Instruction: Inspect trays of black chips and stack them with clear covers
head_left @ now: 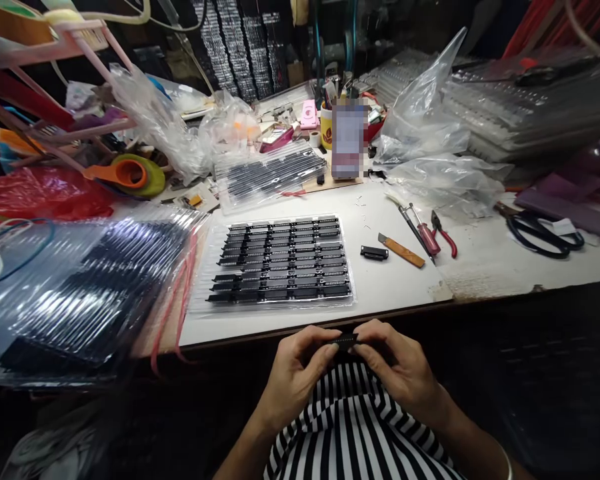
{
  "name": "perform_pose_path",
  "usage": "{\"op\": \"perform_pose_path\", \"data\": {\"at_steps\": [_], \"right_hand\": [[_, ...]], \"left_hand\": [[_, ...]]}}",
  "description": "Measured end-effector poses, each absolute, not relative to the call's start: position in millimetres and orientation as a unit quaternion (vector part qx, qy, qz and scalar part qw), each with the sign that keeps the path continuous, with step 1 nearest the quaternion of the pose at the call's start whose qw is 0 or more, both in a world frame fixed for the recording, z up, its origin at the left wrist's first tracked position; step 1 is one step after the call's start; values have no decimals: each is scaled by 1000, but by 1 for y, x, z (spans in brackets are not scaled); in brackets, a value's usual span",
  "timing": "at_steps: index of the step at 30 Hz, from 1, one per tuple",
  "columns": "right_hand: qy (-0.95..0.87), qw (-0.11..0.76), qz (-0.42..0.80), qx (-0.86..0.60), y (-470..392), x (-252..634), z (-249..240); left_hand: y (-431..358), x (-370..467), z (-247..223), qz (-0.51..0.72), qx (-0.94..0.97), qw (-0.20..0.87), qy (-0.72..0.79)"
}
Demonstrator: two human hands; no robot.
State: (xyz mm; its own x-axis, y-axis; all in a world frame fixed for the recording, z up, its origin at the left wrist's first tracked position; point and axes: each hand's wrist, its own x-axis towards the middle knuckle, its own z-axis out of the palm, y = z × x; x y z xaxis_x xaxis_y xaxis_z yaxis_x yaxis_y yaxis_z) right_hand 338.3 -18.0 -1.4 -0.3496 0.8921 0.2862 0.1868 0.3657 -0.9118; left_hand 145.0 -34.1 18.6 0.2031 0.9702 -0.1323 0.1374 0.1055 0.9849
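A small black connector with a row of pins (346, 341) is held level between both hands, just off the table's front edge. My left hand (300, 363) pinches its left end between thumb and fingers. At its right end, the thumb and fingers of my right hand (397, 360) are closed on it. Beyond the hands, a clear plastic tray (351, 293) holds rows of similar black connectors. Another black connector (375, 253) lies alone on the white table (390, 293), right of the tray.
Right of the lone connector lie an orange cutter (401, 250), a red-handled screwdriver (427, 238), red pliers (445, 235) and dark scissors (540, 233). Wrapped trays (105, 287) cover the left side. A phone (348, 140), yellow cup (326, 127) and plastic bags (425, 127) stand behind.
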Motion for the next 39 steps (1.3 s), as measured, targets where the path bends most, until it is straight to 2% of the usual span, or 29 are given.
{"op": "perform_pose_path", "data": {"at_steps": [3, 7, 12, 16, 18, 21, 24, 31, 39], "right_hand": [[-705, 383, 459, -381, -18, 337, 6], [-697, 347, 498, -383, -19, 330, 16], [-686, 361, 491, -396, -20, 323, 25], [-736, 315, 498, -334, 10, 329, 44], [-731, 335, 468, -366, 40, 332, 53], [-725, 380, 348, -457, 91, 331, 57], [-765, 318, 265, -493, 135, 325, 48], [-781, 235, 196, -544, 167, 308, 22], [-788, 245, 182, -535, 162, 306, 31]], "left_hand": [[-37, 144, 21, 390, 627, 448, 504], [-40, 144, 22, 397, 677, 388, 483], [-42, 135, 26, 415, 676, 381, 475], [-33, 117, 30, 405, 656, 436, 464], [-27, 108, 30, 439, 624, 439, 475], [-17, 98, 27, 488, 574, 386, 533], [-11, 92, 25, 498, 536, 357, 581], [-9, 84, 20, 495, 515, 354, 603], [-5, 87, 23, 525, 473, 347, 617]]}}
